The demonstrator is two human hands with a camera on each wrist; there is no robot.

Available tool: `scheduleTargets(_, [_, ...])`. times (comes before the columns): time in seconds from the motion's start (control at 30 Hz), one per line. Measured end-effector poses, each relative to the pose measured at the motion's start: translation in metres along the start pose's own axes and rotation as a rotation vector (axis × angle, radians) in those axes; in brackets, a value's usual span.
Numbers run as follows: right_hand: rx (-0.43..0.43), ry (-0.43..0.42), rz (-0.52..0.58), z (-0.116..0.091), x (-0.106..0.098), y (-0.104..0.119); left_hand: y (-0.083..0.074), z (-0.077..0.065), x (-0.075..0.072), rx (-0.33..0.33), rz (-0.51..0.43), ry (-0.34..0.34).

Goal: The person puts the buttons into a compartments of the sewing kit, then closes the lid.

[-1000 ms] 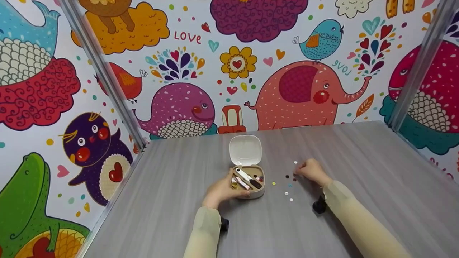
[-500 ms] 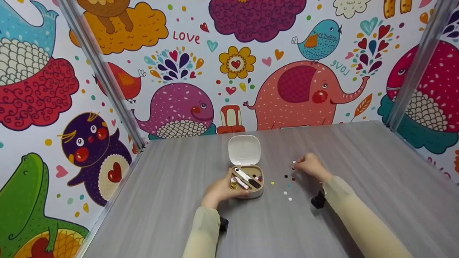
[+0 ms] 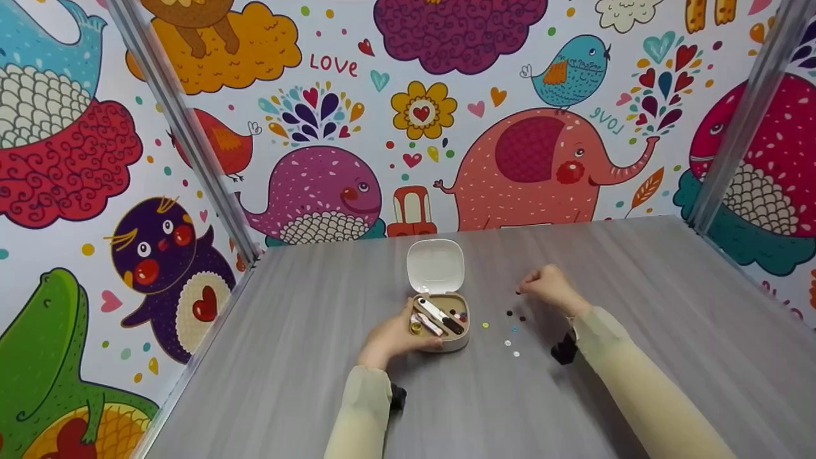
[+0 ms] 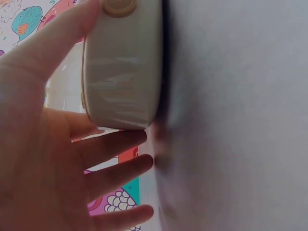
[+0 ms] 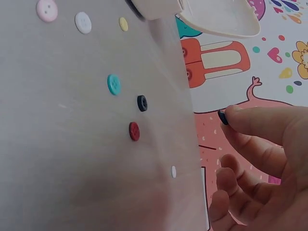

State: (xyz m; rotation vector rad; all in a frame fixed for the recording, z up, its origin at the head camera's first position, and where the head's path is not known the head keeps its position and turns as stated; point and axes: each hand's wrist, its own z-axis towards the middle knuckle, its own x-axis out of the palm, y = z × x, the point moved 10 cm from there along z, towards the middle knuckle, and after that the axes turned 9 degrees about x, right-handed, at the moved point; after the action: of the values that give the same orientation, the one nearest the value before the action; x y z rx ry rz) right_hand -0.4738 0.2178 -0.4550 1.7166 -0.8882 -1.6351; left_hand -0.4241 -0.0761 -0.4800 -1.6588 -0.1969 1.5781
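My left hand holds a small cream box at its left side, thumb along the front wall. The box's white lid stands open behind it. Inside lie a white-and-black slim tool, a gold ring-shaped piece and several small coloured pieces at the right. Raised over the table, my right hand pinches a dark button between thumb and index finger; the other fingers curl loosely. Below it lie a black button, a red button and a turquoise button.
Nearer the box are a yellow button, a white button and a pale pink button. Another white button lies farther back, hidden by my hand in the head view. A printed wall panel borders the grey table.
My right hand has lifted off the table with the dark button and moved slightly back and left. My left hand and the box stay where they were.
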Motion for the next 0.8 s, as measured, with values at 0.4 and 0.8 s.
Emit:
scheduleTargets(0.4, [-0.022,0.057,0.02,0.002,0.024,0.005,0.0,-0.001,-0.001,0.004,0.001,-0.003])
scheduleTargets(0.8, [-0.013,0.081,0.032,0.004,0.043,0.02,-0.001,-0.002,-0.002,-0.007,0.011,-0.008])
